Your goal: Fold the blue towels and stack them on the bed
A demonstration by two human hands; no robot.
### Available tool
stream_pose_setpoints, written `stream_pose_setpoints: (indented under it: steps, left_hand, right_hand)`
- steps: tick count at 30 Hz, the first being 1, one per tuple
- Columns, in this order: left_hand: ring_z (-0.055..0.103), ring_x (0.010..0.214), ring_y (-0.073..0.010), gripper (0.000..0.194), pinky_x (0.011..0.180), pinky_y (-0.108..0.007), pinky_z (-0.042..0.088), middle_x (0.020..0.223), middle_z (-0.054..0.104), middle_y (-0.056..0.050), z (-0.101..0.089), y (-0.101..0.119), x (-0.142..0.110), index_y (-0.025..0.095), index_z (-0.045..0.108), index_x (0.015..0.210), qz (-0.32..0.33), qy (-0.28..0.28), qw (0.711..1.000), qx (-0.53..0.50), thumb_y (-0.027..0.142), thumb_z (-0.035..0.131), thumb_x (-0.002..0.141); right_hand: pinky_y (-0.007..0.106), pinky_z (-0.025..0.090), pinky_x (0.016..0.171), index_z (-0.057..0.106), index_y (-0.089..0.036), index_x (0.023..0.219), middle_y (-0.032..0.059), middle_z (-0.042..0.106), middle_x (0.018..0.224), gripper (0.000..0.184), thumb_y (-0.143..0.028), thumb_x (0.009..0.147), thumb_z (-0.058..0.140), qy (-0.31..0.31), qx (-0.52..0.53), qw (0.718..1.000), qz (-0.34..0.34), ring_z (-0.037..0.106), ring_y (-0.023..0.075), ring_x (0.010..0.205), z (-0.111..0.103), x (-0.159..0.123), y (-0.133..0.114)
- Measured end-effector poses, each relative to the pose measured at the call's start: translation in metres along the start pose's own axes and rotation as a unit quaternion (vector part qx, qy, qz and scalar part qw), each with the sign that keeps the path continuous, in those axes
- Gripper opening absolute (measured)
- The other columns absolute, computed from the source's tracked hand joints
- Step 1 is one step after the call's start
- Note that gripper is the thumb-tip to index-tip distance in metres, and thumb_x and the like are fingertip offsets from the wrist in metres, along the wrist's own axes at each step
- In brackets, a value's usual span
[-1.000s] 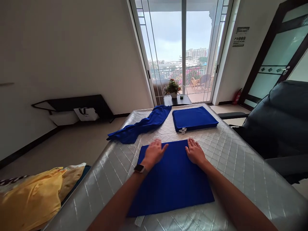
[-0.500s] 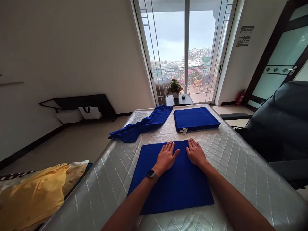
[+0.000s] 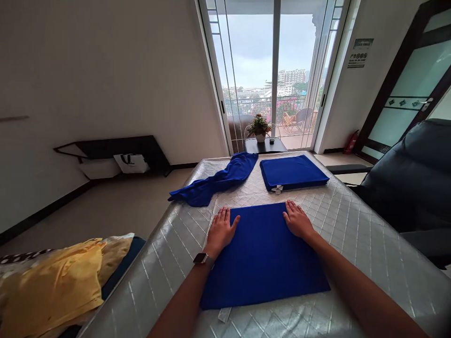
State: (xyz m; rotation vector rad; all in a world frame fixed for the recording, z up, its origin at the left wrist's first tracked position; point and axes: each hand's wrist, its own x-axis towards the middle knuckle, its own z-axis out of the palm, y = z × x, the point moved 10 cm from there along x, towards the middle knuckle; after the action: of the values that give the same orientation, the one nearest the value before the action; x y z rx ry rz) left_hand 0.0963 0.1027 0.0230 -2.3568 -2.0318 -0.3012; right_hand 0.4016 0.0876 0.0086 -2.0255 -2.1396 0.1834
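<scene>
A flat, folded blue cloth (image 3: 264, 258) lies on the silvery quilted surface in front of me. My left hand (image 3: 222, 230) rests flat at its far left corner, fingers stretched out. At the far right corner my right hand (image 3: 297, 219) lies flat too, its fingers pointing away from me. A small white label (image 3: 224, 314) sticks out from under the cloth's near edge. Beyond it on the right sits a neat stack of folded blue cloth (image 3: 294, 172) with white tags at its near edge. Another blue cloth (image 3: 214, 183) lies crumpled at the far left.
The quilted surface (image 3: 355, 253) slopes away toward a small dark table (image 3: 266, 145) with a potted plant (image 3: 260, 127). A black leather chair (image 3: 412, 183) stands close on the right. Yellow fabric (image 3: 52, 286) is piled at the lower left.
My left hand has slid left across the cloth to its far left corner. My right hand stays at the far right corner. The whole view has shifted slightly.
</scene>
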Motion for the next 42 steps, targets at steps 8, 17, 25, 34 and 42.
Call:
stream_pose_setpoints:
  steps: [8,17,25,34,42]
  left_hand:
    - [0.025,0.156,-0.0293,0.089,0.126,-0.046,0.022,0.165,0.03,-0.02,-0.004,0.001,-0.003,0.003,0.033,0.157,0.001,0.0,1.0,-0.006,0.069,0.012,0.1]
    - [0.026,0.155,-0.0303,0.092,0.127,-0.046,0.023,0.165,0.031,-0.021,0.0,-0.001,0.001,0.002,0.034,0.157,0.005,0.011,1.0,0.0,0.07,0.012,0.099]
    - [0.025,0.155,-0.0305,0.09,0.125,-0.048,0.026,0.166,0.03,-0.021,0.006,-0.007,0.006,0.003,0.032,0.157,0.003,0.006,1.0,0.007,0.07,0.014,0.1]
    - [0.027,0.155,-0.0285,0.082,0.126,-0.045,0.027,0.163,0.036,-0.019,-0.021,0.103,-0.001,0.005,0.039,0.155,0.095,0.04,0.995,0.012,0.063,0.015,0.103]
    - [0.027,0.155,-0.0227,0.071,0.127,-0.044,0.027,0.164,0.036,-0.013,0.003,0.229,-0.033,0.009,0.037,0.157,0.224,-0.017,0.972,-0.065,0.054,0.015,0.106]
  right_hand:
    - [0.037,0.01,0.127,0.025,-0.003,0.161,0.0117,0.02,0.169,0.067,-0.039,0.105,0.02,-0.011,-0.026,1.0,0.007,0.013,0.0199,0.157,-0.006,-0.004,-0.003]
    - [0.038,0.012,0.127,0.023,-0.004,0.162,0.0103,0.017,0.17,0.069,-0.044,0.106,0.017,-0.018,-0.003,1.0,-0.001,0.012,0.0196,0.158,-0.002,-0.039,-0.007]
    - [0.038,0.009,0.127,0.022,-0.004,0.162,0.011,0.016,0.17,0.069,-0.043,0.105,0.019,-0.02,0.008,1.0,-0.001,0.01,0.0201,0.158,-0.002,-0.041,-0.009]
    - [0.04,0.011,0.127,0.023,-0.003,0.161,0.0121,0.018,0.169,0.068,-0.041,0.106,0.02,-0.01,0.012,1.0,-0.005,0.012,0.0219,0.158,-0.008,-0.042,-0.011]
    - [0.041,0.013,0.127,0.024,-0.002,0.161,0.0129,0.018,0.169,0.065,-0.036,0.106,0.019,-0.013,-0.003,1.0,-0.02,0.013,0.0226,0.157,-0.005,-0.044,-0.011]
